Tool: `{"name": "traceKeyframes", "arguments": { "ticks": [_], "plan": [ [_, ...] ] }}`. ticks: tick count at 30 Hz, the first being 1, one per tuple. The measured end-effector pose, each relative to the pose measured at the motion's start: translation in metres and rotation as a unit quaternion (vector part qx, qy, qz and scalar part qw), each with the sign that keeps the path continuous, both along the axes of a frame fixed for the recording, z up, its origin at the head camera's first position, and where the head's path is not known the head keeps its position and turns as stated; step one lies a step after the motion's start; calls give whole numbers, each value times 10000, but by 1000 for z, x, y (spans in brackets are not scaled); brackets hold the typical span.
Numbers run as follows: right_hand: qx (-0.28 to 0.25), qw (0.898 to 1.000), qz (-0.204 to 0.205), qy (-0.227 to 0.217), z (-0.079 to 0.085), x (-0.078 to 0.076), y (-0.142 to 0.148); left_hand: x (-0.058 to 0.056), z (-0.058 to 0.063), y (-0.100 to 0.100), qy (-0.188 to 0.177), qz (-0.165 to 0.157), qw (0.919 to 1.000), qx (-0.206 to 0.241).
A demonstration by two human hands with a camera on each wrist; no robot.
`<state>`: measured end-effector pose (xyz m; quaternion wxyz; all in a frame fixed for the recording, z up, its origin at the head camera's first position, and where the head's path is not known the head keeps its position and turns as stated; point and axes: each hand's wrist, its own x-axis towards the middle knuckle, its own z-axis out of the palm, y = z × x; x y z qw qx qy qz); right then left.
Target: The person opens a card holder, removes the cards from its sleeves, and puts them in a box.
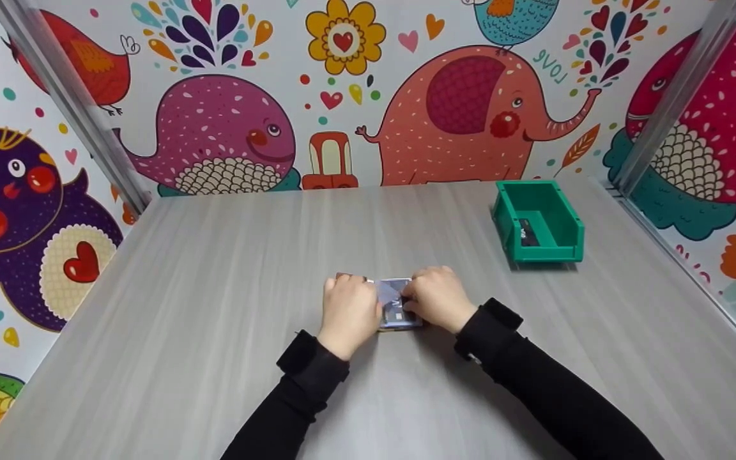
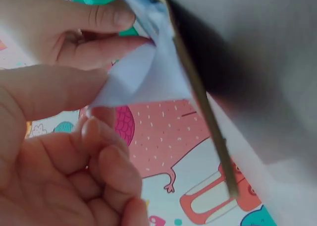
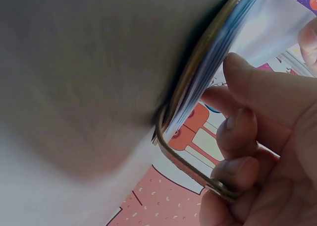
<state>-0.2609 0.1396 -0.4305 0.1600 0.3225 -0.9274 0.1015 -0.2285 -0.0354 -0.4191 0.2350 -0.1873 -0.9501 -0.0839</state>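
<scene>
A small card holder (image 1: 398, 305) with a thin brown cover and a stack of clear plastic sleeves (image 3: 210, 62) lies spread on the table between both hands. A card shows inside one sleeve in the head view. My left hand (image 1: 350, 313) pinches a raised clear sleeve (image 2: 143, 80) between thumb and forefinger, its other fingers curled. From the other side, my right hand (image 1: 439, 297) holds the card holder: thumb and forefinger are at the sleeves' edge, while lower fingers curl round the brown cover's bent flap (image 3: 181, 159). Whether the right fingertips touch the card is hidden.
A green plastic bin (image 1: 550, 253) stands at the table's back right, with a dark card (image 1: 527, 232) inside against its left wall. The wood-grain table (image 1: 214, 287) meets cartoon-printed panels at the back and sides, with metal posts at the corners.
</scene>
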Motion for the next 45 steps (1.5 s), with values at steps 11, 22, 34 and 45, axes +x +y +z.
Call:
{"name": "traceKeyframes", "arguments": {
  "ticks": [11,22,34,45],
  "plan": [
    [69,10000,-61,-13,0,0,1,-3,7,-9,-291,131,9992,240],
    [24,9999,-84,-126,0,0,0,-5,8,-15,-408,444,9975,371],
    [154,9995,-168,-222,0,0,0,-10,5,-25,-681,870,9929,449],
    [159,9996,-125,-211,0,0,1,-13,3,-28,-1448,1289,9810,65]
  ]
}}
